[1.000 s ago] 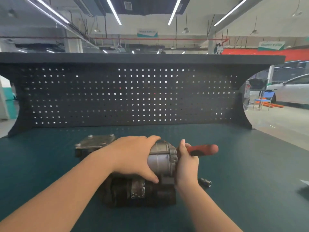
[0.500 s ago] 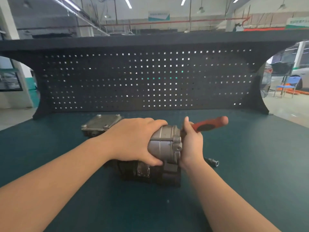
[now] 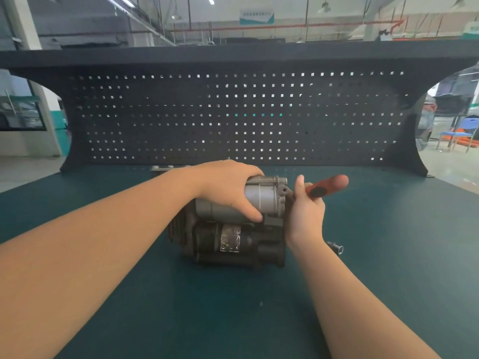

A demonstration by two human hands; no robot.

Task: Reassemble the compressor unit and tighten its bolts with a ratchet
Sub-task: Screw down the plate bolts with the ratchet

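The compressor unit lies on its side in the middle of the green bench, a silver cylinder above a dark motor body. My left hand clamps down over the silver cylinder. My right hand grips the ratchet by its red and black handle at the unit's right end. The ratchet head is hidden behind my hand and the end flange. The handle points up and to the right.
A small metal socket lies on the bench just right of my right wrist. A flat metal cover plate peeks out behind my left forearm. A dark pegboard closes off the back of the bench.
The ratchet handle has swung upward from nearly level to tilted up-right. My left hand has kept its hold on the cylinder. The camera has moved, so the unit sits lower in view.
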